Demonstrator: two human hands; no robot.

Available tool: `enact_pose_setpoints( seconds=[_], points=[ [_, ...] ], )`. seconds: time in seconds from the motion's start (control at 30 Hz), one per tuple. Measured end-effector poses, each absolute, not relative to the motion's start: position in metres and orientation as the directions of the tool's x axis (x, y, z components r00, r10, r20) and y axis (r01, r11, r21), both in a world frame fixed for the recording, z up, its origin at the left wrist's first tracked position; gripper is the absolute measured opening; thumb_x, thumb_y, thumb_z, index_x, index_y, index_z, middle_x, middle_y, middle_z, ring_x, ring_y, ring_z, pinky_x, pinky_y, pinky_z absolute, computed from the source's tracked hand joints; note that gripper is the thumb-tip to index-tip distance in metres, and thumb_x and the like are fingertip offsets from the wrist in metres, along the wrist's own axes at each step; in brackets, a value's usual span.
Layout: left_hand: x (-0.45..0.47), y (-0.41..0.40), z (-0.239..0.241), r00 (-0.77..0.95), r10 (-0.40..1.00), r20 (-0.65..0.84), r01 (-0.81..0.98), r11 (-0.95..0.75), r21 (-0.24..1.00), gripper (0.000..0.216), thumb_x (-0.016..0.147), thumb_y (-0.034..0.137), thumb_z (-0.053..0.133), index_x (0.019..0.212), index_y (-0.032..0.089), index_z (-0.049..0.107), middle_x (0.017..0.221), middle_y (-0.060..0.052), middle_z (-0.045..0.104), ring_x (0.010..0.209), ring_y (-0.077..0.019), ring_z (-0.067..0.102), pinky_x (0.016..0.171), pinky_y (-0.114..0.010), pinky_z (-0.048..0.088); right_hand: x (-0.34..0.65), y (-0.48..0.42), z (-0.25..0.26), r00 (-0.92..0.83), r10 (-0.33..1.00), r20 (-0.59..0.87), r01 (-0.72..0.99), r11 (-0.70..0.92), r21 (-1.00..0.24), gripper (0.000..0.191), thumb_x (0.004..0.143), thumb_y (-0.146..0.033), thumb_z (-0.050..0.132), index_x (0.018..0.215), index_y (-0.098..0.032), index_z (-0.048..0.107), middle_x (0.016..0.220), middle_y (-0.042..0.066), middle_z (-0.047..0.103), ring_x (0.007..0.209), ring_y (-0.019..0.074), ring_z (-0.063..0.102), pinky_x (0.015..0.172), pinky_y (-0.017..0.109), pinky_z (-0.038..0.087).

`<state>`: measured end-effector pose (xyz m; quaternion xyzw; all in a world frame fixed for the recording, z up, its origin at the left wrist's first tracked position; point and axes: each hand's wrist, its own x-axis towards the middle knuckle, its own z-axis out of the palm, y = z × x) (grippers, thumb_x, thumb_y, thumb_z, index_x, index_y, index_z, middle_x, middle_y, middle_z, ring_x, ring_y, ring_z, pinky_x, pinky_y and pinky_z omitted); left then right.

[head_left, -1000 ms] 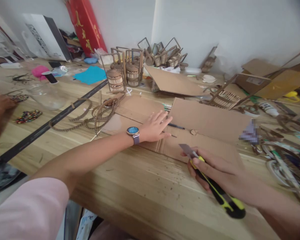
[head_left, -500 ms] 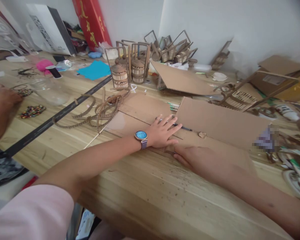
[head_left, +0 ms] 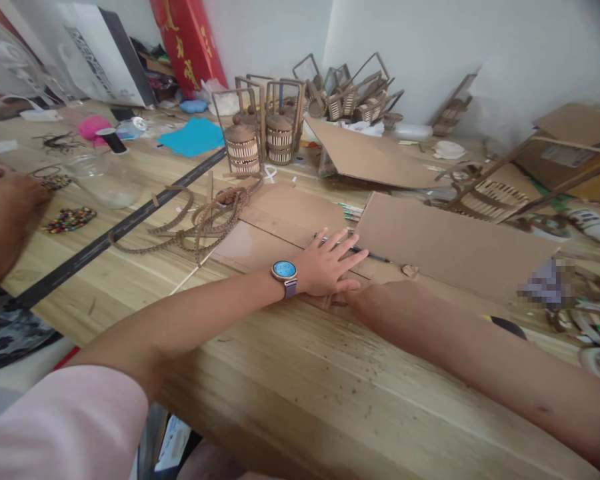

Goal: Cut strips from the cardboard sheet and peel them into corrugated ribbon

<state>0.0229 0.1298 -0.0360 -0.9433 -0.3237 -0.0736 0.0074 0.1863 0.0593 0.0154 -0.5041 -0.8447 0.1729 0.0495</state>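
My left hand (head_left: pixel 329 265) lies flat with fingers spread on a flat sheet of brown cardboard (head_left: pixel 445 243) on the wooden table (head_left: pixel 300 373); a blue-faced watch sits on its wrist. Its fingertips rest over a thin dark pen (head_left: pixel 375 255). My right hand (head_left: pixel 373 301) reaches in from the right, its tip at the cardboard's near edge just below my left thumb. Its fingers are blurred and do not show apart. A black and yellow utility knife (head_left: pixel 504 325) peeks out behind my right forearm, lying on the cardboard.
Another person's hand (head_left: pixel 7 200) is at the left edge by beads (head_left: pixel 70 219) and a glass jar (head_left: pixel 105 180). A long black ruler (head_left: pixel 125 228), woven cord (head_left: pixel 205 217), small cardboard lanterns (head_left: pixel 260 137), more cardboard sheets and scraps crowd the back and right.
My right hand moved left along the cardboard's near edge up to my left hand. The utility knife it held one second ago now lies behind my forearm. The view shifted slightly.
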Motion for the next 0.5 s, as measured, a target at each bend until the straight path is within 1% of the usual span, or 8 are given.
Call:
enact_pose_setpoints(
  seconds=[0.07,0.13,0.3,0.4,0.47,0.5],
  points=[
    [0.023,0.130,-0.036,0.779,0.611,0.138,0.613,-0.790,0.037,0.070,0.098,0.058,0.039,0.154,0.018,0.029,0.162,-0.017,0.020,0.150,-0.0365,0.015,0.117,-0.062,0.012,0.182,0.061,0.020,-0.505,0.856,-0.110,0.845,0.464,-0.266,0.026,0.074,-0.012,0.059,0.056,-0.023,0.045,0.040,-0.003,0.036,0.037,0.0115,0.039,0.048,0.029,0.032],
    [0.022,0.130,-0.036,0.779,0.611,0.140,0.612,-0.790,0.042,0.069,0.098,0.057,0.040,0.154,0.018,0.029,0.162,-0.017,0.020,0.150,-0.0364,0.014,0.117,-0.062,0.012,0.180,0.061,0.020,-0.510,0.850,-0.131,0.848,0.471,-0.245,0.025,0.074,-0.010,0.058,0.056,-0.024,0.047,0.041,-0.003,0.036,0.036,0.0111,0.037,0.048,0.030,0.032],
    [0.022,0.131,-0.035,0.792,0.599,0.120,0.598,-0.800,0.045,0.070,0.097,0.060,0.038,0.154,0.022,0.029,0.162,-0.016,0.020,0.150,-0.0357,0.014,0.118,-0.062,0.011,0.183,0.061,0.009,-0.514,0.837,-0.186,0.855,0.483,-0.190,0.022,0.072,-0.008,0.058,0.057,-0.023,0.052,0.045,0.001,0.047,0.044,0.0147,0.048,0.049,0.030,0.036],
    [0.022,0.132,-0.033,0.813,0.577,0.085,0.575,-0.817,0.047,0.064,0.097,0.061,0.039,0.152,0.030,0.034,0.163,-0.014,0.020,0.150,-0.0371,0.013,0.117,-0.064,0.010,0.189,0.061,0.004,-0.508,0.831,-0.225,0.860,0.478,-0.179,0.016,0.070,-0.008,0.060,0.067,-0.024,0.060,0.046,0.000,0.048,0.046,0.0154,0.050,0.048,0.028,0.036],
    [0.023,0.132,-0.032,0.826,0.558,0.074,0.556,-0.830,0.053,0.057,0.097,0.061,0.039,0.149,0.038,0.038,0.163,-0.010,0.021,0.150,-0.0380,0.013,0.116,-0.065,0.010,0.192,0.061,0.004,-0.496,0.832,-0.249,0.868,0.461,-0.186,0.019,0.070,-0.007,0.060,0.075,-0.025,0.064,0.046,-0.001,0.047,0.043,0.0149,0.049,0.048,0.028,0.035],
    [0.023,0.132,-0.032,0.833,0.548,0.077,0.545,-0.836,0.057,0.054,0.097,0.061,0.040,0.147,0.041,0.040,0.162,-0.008,0.022,0.150,-0.0381,0.013,0.115,-0.066,0.011,0.193,0.061,0.004,-0.487,0.836,-0.252,0.871,0.444,-0.211,0.020,0.069,-0.005,0.060,0.074,-0.024,0.064,0.046,-0.002,0.046,0.042,0.0144,0.047,0.049,0.028,0.035]
  ],
)
